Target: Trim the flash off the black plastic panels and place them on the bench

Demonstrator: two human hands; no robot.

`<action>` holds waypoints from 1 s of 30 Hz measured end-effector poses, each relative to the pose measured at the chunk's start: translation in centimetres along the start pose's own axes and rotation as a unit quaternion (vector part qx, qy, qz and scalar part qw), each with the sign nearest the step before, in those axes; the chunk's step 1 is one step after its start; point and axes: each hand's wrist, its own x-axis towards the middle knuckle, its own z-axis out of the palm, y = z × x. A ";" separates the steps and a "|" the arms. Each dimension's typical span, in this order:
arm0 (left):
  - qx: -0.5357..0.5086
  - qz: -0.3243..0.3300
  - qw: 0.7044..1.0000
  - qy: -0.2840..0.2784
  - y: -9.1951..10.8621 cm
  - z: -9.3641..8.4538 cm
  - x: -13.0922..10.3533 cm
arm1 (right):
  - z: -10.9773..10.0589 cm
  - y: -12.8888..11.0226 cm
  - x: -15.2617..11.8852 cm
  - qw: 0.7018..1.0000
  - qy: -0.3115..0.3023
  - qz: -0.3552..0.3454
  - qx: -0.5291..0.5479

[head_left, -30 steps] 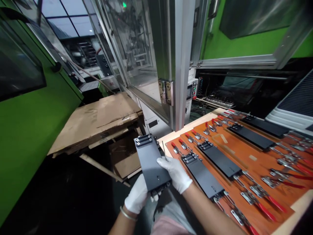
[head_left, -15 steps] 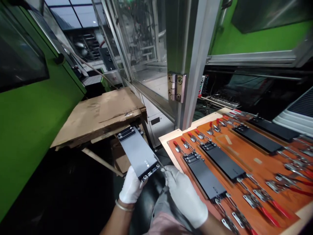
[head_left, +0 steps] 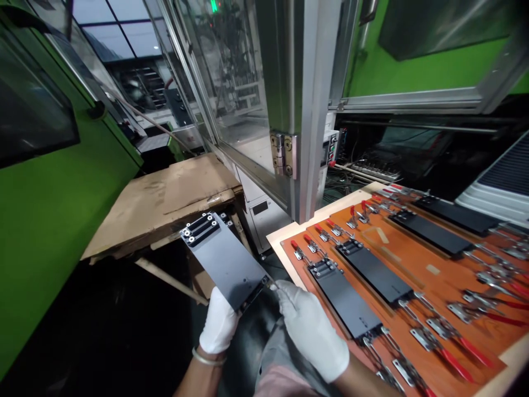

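A flat grey rectangular panel (head_left: 225,262) with black bracketed ends and round metal fittings is held tilted in the air. My left hand (head_left: 220,322), in a white glove, grips its near end from below; its thumb and fingers are partly hidden behind the panel. In a white glove too, my right hand (head_left: 309,325) is closed at the panel's near right corner. A thin, slim tool (head_left: 271,283) sticks out from its fingertips and meets that corner; its exact kind is hard to make out.
On my right, an orange fixture board (head_left: 397,264) carries several similar dark panels (head_left: 349,300) and red-handled toggle clamps (head_left: 454,358). A cardboard-covered table (head_left: 165,193) stands ahead left. A metal-framed glass door (head_left: 285,110) rises in front, and a green machine (head_left: 49,220) stands left.
The panel has tipped and shifted slightly left, and its far-end fittings show more. The tool at the right fingertips now shows less along the panel's edge. My view has turned a little.
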 end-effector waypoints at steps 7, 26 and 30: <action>0.053 0.060 0.997 -0.011 -0.8 0.3 -0.3 | -0.4 -0.3 0.0 0.999 -0.034 -0.031 0.024; 0.146 0.077 0.986 -0.004 -0.5 1.3 0.8 | -0.5 0.2 0.4 1.000 -0.027 0.002 -0.016; 0.156 0.065 0.986 -0.013 -0.8 1.6 0.5 | -0.1 1.1 1.3 0.999 0.013 0.029 -0.002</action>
